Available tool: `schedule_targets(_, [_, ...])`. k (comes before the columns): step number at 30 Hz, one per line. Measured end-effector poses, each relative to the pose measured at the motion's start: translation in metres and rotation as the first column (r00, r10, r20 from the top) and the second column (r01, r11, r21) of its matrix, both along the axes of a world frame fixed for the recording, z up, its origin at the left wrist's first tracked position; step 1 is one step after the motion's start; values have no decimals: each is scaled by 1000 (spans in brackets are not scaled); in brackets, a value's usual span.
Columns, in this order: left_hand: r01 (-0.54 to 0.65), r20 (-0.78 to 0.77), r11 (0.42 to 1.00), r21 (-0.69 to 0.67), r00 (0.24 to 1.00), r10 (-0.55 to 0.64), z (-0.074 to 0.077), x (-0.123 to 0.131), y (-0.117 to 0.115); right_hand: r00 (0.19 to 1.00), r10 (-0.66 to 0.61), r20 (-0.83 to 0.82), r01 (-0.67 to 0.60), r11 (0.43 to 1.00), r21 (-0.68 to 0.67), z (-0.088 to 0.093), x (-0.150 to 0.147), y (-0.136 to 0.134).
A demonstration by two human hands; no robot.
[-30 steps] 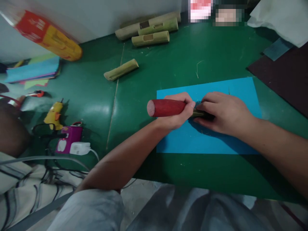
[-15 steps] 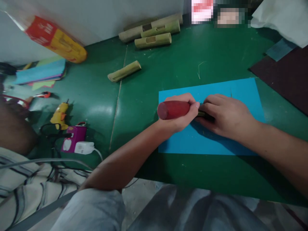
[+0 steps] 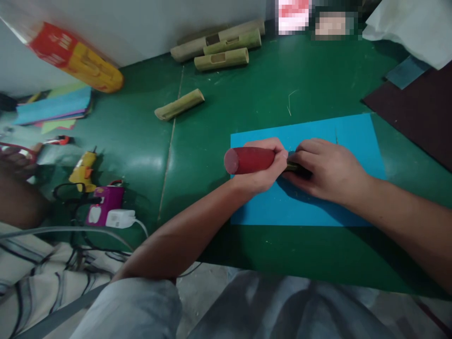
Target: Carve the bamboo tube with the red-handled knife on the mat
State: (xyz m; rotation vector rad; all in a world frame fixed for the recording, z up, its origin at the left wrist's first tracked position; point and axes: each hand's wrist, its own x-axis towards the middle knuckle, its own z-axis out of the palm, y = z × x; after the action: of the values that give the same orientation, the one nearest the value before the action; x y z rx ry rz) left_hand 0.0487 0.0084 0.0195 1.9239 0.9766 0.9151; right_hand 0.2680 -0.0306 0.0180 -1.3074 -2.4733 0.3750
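Note:
My left hand is closed around a thick red handle, its blunt round end turned toward the left. Past my left thumb, a narrow dark, brassy piece spans the small gap to my right hand. The fingers of my right hand are curled over a dark end there; the tool's working part is hidden. Both hands are over a blue sheet of paper on the green table. A short cut bamboo piece lies to the left, beyond my hands.
Notched bamboo tubes lie by the wall. Toward the left are a yellow glue gun, a purple power box with a white plug, coloured papers and another person's hand. Dark sheets lie at right.
The whole view has shifted slightly left. The red handle has moved a little left relative to the blue paper; both hands keep their grip. More of the other person's fingers shows.

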Motion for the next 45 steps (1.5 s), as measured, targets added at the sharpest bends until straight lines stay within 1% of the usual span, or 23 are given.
schedule_targets(5, [15,165,998,-69,986,-4,2,4,-1,1000,23,-12,-23,999,24,0,2,1])
schedule_targets(9, [-58,282,997,-59,957,72,-5,8,1,1000,13,-18,-13,1000,19,-1,2,1])
schedule_targets(11, [-81,293,996,-38,952,89,-8,9,2,1000,2,-13,-2,1000,20,0,2,2])
schedule_targets(16, [-33,180,999,-15,983,36,-5,8,2,1000,-7,-10,7,1000,22,-1,1,2])
schedule_targets(23, [-60,81,997,-42,995,64,-3,6,-2,999,-12,-52,14,999,31,-4,3,1])
schedule_targets(26, [-80,-16,996,-32,997,80,0,5,-3,998,-15,-66,17,1000,26,-5,3,1])
schedule_targets(29, [-64,-99,998,-4,993,64,4,3,-3,998,-8,-64,10,1000,29,-5,3,1])
schedule_targets(31, [-36,-109,999,17,993,38,5,1,-2,998,18,-60,-16,999,29,-5,2,1])
schedule_targets(36, [71,48,997,-26,996,-70,-1,-1,1,997,37,-67,-38,999,-7,-4,3,4])
schedule_targets(37, [69,81,997,-39,995,-65,-3,0,1,997,33,-67,-34,999,-13,-4,4,4])
schedule_targets(38, [43,115,998,-50,993,-37,-4,1,0,997,31,-65,-32,999,-14,-3,4,4])
schedule_targets(41, [-80,227,993,-89,969,99,-8,5,1,998,21,-54,-21,1000,10,-3,5,4])
schedule_targets(42, [-102,248,991,-92,961,122,-9,7,1,999,18,-50,-18,1000,13,-3,5,4])
schedule_targets(45, [-95,233,993,-72,966,109,-11,9,2,999,4,-52,-4,1000,2,-2,4,3])
